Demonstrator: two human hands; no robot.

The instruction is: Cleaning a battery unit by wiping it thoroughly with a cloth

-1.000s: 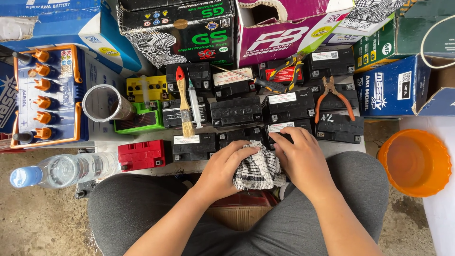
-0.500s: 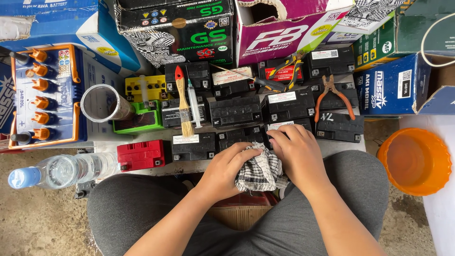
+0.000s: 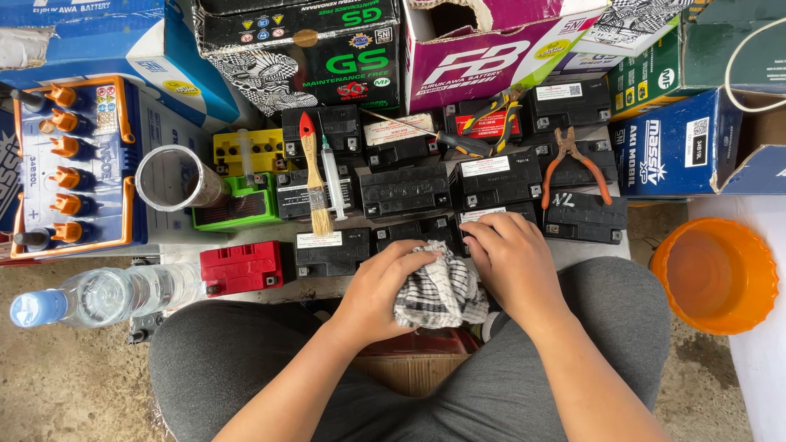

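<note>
Both hands bunch a checked cloth (image 3: 440,293) over the person's lap, at the near edge of the batteries.

Cloth is crumpled, no clear long axis, roughly as wide as tall; one corner pokes up toward a black battery (image 3: 417,232). Left hand (image 3: 378,288) curls shut on its left side, fingers over the top. Right hand (image 3: 512,263) presses the right side, fingers bent, tips on the battery edge. Cloth sits between the hands, touching both. Brush (image 3: 313,176) lies upright on the batteries behind, bristles toward the person. Red battery (image 3: 240,267) left, orange tub (image 3: 714,276) right.
</note>
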